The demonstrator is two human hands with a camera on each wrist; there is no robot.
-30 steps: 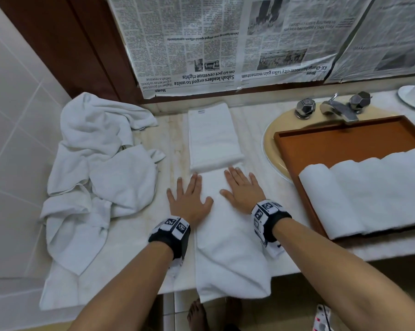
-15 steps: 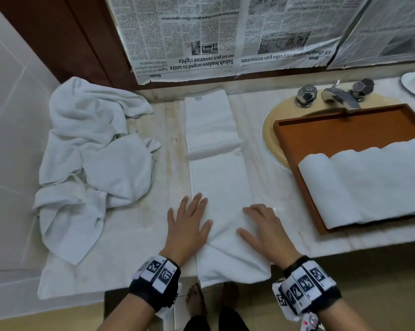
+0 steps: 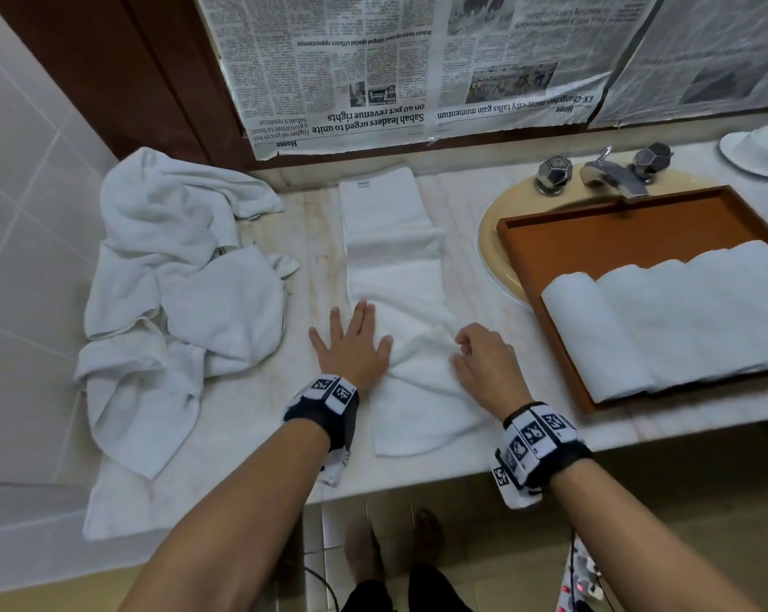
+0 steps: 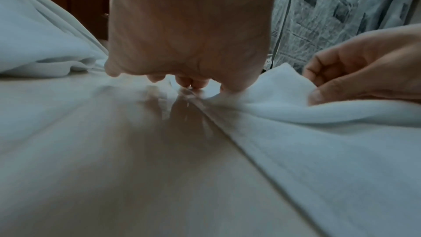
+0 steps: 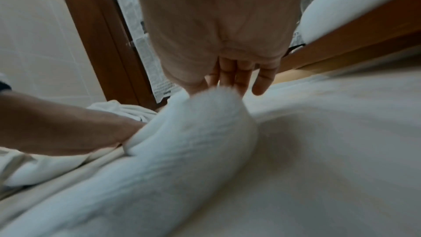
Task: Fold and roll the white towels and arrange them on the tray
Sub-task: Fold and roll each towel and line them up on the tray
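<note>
Towel [image 3: 399,276] lies between hands: left [image 3: 351,346] flat on its edge, right [image 3: 483,368] pinching a fold.

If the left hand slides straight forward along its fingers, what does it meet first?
Probably the folded towel: the left hand lies flat at the towel's left edge, fingers pointing away and slightly right, so it would ride further onto it.

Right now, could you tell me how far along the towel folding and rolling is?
Done: several rolled towels lie side by side on the tray. In hand: one towel folded into a long strip lies on the counter; the left hand presses flat on its near part while the right hand pinches up a bunch of it. Left: rolling this strip, then the crumpled pile of towels beside it.
</note>
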